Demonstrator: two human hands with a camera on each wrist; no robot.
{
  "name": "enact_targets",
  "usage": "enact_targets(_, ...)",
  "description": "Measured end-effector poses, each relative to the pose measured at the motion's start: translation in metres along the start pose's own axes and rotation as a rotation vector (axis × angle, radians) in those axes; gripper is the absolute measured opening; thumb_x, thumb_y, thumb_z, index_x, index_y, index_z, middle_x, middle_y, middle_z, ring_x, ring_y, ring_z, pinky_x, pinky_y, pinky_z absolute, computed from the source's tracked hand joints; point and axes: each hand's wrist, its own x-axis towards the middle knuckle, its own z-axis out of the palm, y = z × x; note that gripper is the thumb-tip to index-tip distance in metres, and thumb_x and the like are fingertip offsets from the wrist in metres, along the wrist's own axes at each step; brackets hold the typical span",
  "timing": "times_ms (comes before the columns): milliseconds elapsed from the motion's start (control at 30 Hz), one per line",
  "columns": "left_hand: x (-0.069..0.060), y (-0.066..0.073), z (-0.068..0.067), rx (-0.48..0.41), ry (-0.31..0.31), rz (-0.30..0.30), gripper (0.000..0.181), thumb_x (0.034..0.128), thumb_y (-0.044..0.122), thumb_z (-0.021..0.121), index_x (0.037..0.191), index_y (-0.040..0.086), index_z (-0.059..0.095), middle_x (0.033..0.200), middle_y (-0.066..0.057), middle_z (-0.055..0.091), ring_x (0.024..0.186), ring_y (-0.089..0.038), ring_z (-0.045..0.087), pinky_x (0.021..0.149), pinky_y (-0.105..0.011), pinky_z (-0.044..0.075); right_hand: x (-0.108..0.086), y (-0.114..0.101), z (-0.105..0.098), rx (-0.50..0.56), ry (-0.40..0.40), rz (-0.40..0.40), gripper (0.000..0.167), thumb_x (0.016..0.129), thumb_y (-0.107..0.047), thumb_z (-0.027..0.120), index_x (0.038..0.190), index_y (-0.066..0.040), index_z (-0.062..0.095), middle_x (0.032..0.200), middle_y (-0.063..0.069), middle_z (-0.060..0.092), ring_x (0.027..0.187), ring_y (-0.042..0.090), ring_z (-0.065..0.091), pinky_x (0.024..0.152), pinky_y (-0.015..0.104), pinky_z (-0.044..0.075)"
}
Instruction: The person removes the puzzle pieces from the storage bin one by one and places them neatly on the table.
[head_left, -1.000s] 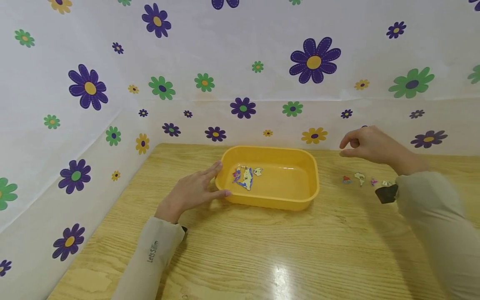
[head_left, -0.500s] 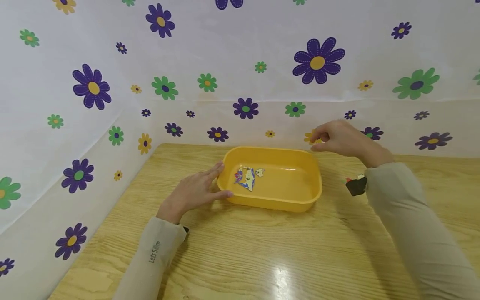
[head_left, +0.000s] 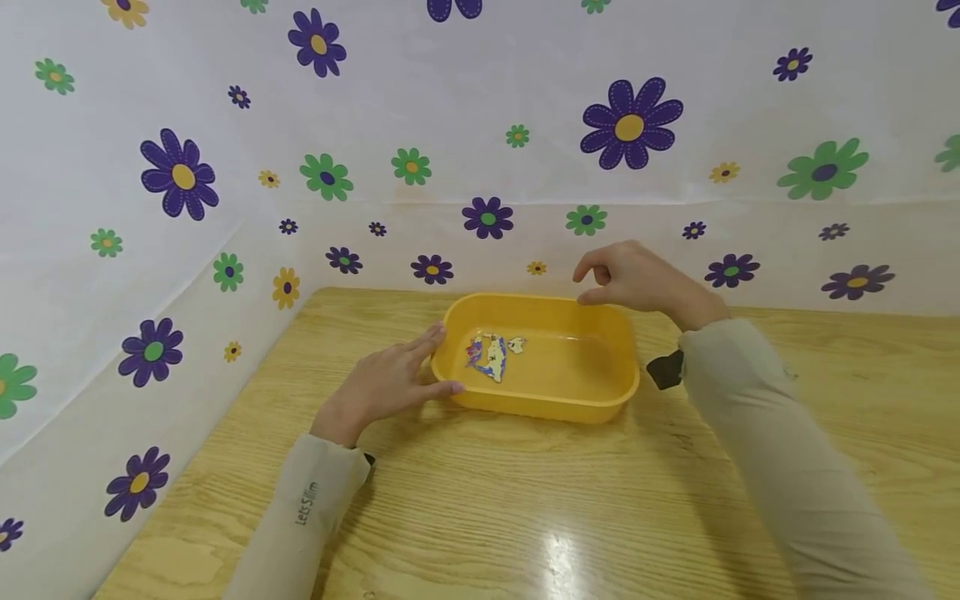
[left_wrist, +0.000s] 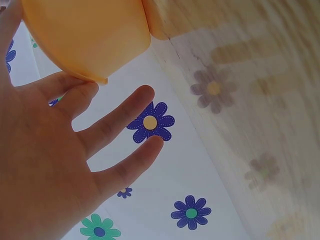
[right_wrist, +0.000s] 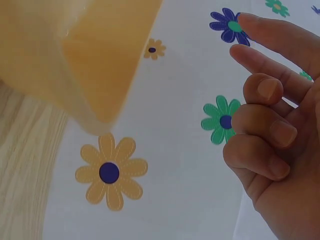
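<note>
A yellow plastic basin (head_left: 577, 367) stands on the table by the back wall. Inside it, at the left end, lie several flat printed cut-out pieces: a larger cream and blue one (head_left: 492, 358), a red and purple one (head_left: 473, 351) and a small cream one (head_left: 517, 344). My left hand (head_left: 386, 383) touches the basin's left rim, fingers extended and thumb at the front edge. Above the basin's back right corner hovers my right hand (head_left: 637, 282). Its thumb and index finger stay apart with nothing visible between them, while the other fingers curl, as the right wrist view shows.
The wooden table (head_left: 465, 500) reaches the flower-printed wall sheet (head_left: 450, 100) at the back and left. A black wrist device (head_left: 666, 369) hangs under the right sleeve (head_left: 750, 400), which covers the table area right of the basin.
My right hand has moved left from beyond the basin to above its back right corner. The small pieces on the table at right are now behind the right arm. My left hand stays put.
</note>
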Motion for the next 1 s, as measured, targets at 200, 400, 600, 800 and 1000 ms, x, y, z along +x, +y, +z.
enact_targets(200,-0.001,-0.001,0.001,-0.005,-0.008,-0.011,0.09,0.0955,0.064,0.057,0.161,0.009,0.026,0.166,-0.006,0.021,0.142,-0.042,0.039,0.111,-0.058,0.037,0.01,-0.007,0.01,0.01,-0.042,0.012,0.023,0.09,-0.009,0.075,0.108,0.003,0.072,0.069,0.003,0.045,0.068,0.02,0.043,0.06,0.031,0.033)
enact_targets(400,-0.001,-0.001,0.0,0.004,0.002,-0.003,0.091,0.0954,0.064,0.057,0.161,0.009,0.026,0.166,-0.006,0.022,0.14,-0.043,0.042,0.109,-0.058,0.04,0.019,-0.013,0.018,0.008,-0.06,0.01,0.024,0.09,-0.008,0.076,0.11,0.003,0.072,0.068,0.003,0.045,0.066,0.02,0.042,0.061,0.032,0.032)
enact_targets(600,-0.001,0.001,-0.002,-0.005,-0.001,-0.006,0.091,0.0948,0.064,0.058,0.161,0.01,0.026,0.166,-0.006,0.022,0.139,-0.044,0.043,0.108,-0.059,0.041,0.027,-0.013,0.028,-0.009,-0.074,-0.016,0.026,0.089,-0.008,0.077,0.112,0.005,0.072,0.067,0.003,0.045,0.064,0.019,0.042,0.06,0.031,0.033)
enact_targets(800,-0.001,0.001,-0.002,-0.007,-0.002,-0.008,0.091,0.0948,0.064,0.058,0.161,0.01,0.026,0.166,-0.006,0.022,0.139,-0.044,0.043,0.108,-0.059,0.04,0.034,-0.015,0.036,-0.013,-0.122,-0.021,0.029,0.089,-0.009,0.076,0.115,0.004,0.071,0.071,0.004,0.049,0.068,0.021,0.045,0.062,0.031,0.036)
enact_targets(1000,-0.001,0.001,-0.002,-0.006,-0.005,-0.006,0.091,0.095,0.063,0.058,0.16,0.009,0.027,0.166,-0.006,0.022,0.14,-0.043,0.042,0.11,-0.058,0.039,0.042,-0.014,0.045,-0.026,-0.188,-0.006,0.03,0.09,-0.008,0.075,0.118,0.002,0.071,0.075,0.005,0.054,0.073,0.022,0.047,0.065,0.031,0.039)
